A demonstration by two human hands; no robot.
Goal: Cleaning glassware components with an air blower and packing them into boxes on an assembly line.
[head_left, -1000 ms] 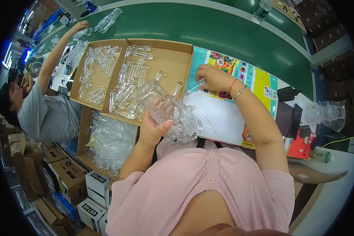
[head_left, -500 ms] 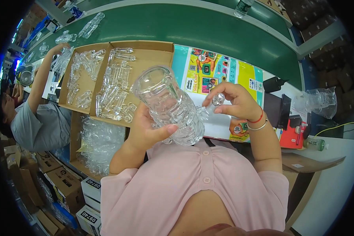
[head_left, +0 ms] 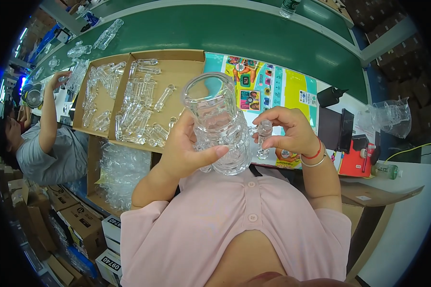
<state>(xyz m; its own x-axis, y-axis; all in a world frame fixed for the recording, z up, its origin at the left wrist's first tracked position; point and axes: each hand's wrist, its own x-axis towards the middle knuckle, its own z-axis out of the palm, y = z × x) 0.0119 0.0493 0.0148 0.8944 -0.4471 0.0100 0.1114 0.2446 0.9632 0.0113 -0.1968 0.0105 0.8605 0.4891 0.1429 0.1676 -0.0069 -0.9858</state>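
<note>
My left hand [head_left: 183, 148] is wrapped round the side of a clear, ribbed vessel [head_left: 220, 112] with a wide open mouth at its top. The vessel stands almost upright in front of my chest. A small clear knobbed piece [head_left: 265, 129], roughly upright, is pinched between the thumb and fingers of my right hand [head_left: 292, 128]. It sits beside the vessel's right side, by a short stub; whether they touch I cannot tell. To the left, a divided cardboard tray [head_left: 187, 55] holds several similar clear pieces [head_left: 139, 93].
Colourful printed sheets [head_left: 275, 91] lie beyond my hands. Right of them are a black bottle [head_left: 331, 96], a dark stand [head_left: 345, 131] and a red item [head_left: 357, 165]. A box of clear plastic bags [head_left: 124, 170] is at lower left. A co-worker [head_left: 52, 148] reaches over the table at left.
The vessel has tipped more upright and shifted slightly right. The clear piece in my right hand has turned from end-on to roughly upright. The co-worker's hand has drawn back a little.
</note>
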